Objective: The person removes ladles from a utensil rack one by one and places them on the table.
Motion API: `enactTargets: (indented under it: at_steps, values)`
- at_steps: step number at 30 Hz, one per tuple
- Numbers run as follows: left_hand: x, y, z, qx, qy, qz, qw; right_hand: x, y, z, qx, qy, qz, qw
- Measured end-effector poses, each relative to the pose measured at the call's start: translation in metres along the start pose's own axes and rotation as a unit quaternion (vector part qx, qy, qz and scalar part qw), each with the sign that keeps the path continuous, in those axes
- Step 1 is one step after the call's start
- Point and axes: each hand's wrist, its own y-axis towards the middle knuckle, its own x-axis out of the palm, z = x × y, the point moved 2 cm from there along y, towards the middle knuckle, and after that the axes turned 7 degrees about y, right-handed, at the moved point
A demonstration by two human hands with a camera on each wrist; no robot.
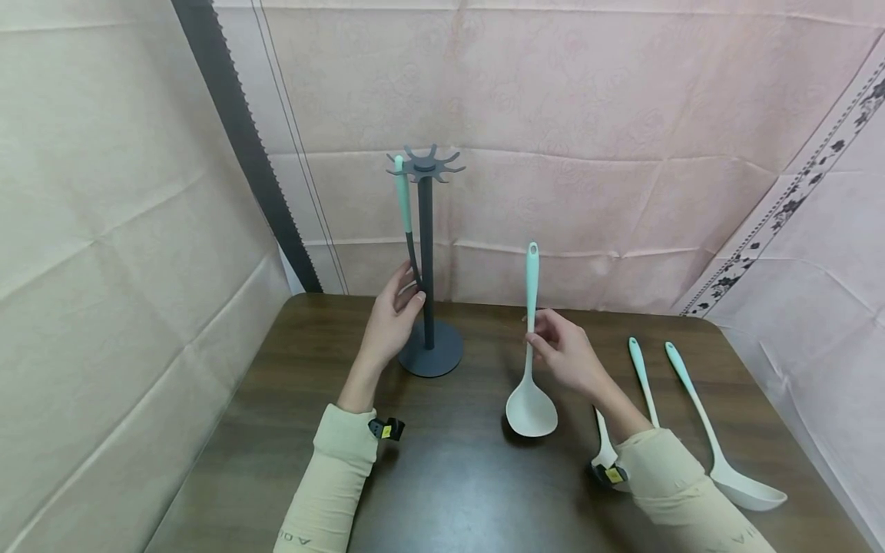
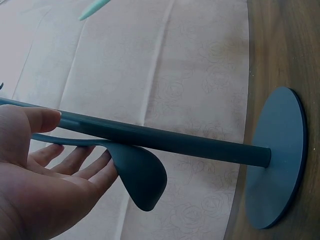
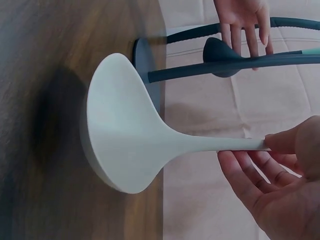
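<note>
A grey utensil stand (image 1: 426,261) with a round base and hooked top stands near the table's back edge. On its left side hangs a dark ladle (image 2: 142,175) with a mint handle (image 1: 403,201). My left hand (image 1: 389,326) touches this ladle's lower shaft from the left. Its fingers (image 2: 92,170) extend under the shaft, and the thumb (image 2: 45,120) lies near the pole. To the right of the stand, my right hand (image 1: 568,355) pinches the shaft of a white ladle (image 1: 531,411) between thumb and fingers. That ladle is upright, its bowl just above the table.
At the right of the table (image 1: 456,476) lie a large white spoon-like utensil (image 1: 747,490), a mint handle (image 1: 640,376) and a white shaft (image 1: 604,442), the latter two partly hidden by my right arm. Pale cloth (image 1: 553,115) hangs behind.
</note>
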Motion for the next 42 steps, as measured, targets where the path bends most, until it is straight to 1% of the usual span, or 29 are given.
enactTargets:
  at_steps: [9, 16, 19, 24, 32, 35, 42]
  values:
    - [0.0, 0.0, 0.002, 0.0, -0.002, 0.0, 1.0, -0.005, -0.008, 0.014, 0.045, -0.012, -0.013, 0.999]
    - [0.0, 0.0, 0.002, -0.001, 0.004, 0.0, 1.0, -0.01, -0.014, 0.022, 0.054, -0.011, -0.017, 0.998]
    - [0.0, 0.0, 0.002, -0.006, 0.006, 0.001, 1.0, -0.011, -0.017, 0.027, 0.066, -0.017, -0.015, 0.998]
    - [-0.001, 0.001, 0.001, -0.012, 0.009, 0.003, 0.9999, -0.012, -0.023, 0.034, 0.095, -0.023, -0.021, 0.995]
    - [-0.001, 0.001, 0.0, -0.011, 0.008, 0.005, 0.9999, -0.012, -0.029, 0.042, 0.134, -0.026, -0.034, 0.99]
    - [-0.001, 0.001, 0.0, -0.013, 0.006, 0.005, 0.9999, -0.011, -0.031, 0.045, 0.149, -0.02, -0.036, 0.988]
    - [0.0, 0.002, 0.0, -0.009, 0.001, 0.002, 1.0, -0.009, -0.034, 0.048, 0.165, -0.01, -0.049, 0.985]
